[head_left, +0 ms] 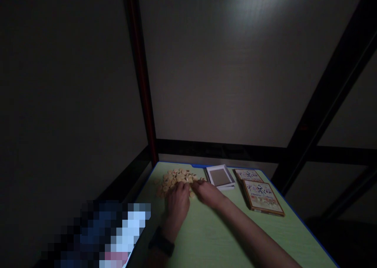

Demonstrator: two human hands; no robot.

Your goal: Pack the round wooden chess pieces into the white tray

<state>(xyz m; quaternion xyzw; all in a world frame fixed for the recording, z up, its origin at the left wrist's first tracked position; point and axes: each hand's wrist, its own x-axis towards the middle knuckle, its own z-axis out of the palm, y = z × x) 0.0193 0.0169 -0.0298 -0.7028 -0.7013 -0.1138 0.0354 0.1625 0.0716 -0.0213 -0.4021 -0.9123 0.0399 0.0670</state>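
A heap of several small round pale wooden discs (176,177) lies at the far left of a green table (212,236). My left hand (178,200) rests flat on the near edge of the heap, fingers stretched out over the discs. It wears a dark wristband. My right hand (206,192) reaches in from the right, its fingers lying low and extended against the heap's right side. The dim light hides whether either hand pinches a disc.
A shallow white box tray (220,177) stands just right of the heap. Two printed box lids (263,196) lie further right, near the blue table edge. A red post (141,79) and dark beams stand behind. A blurred patch sits at lower left.
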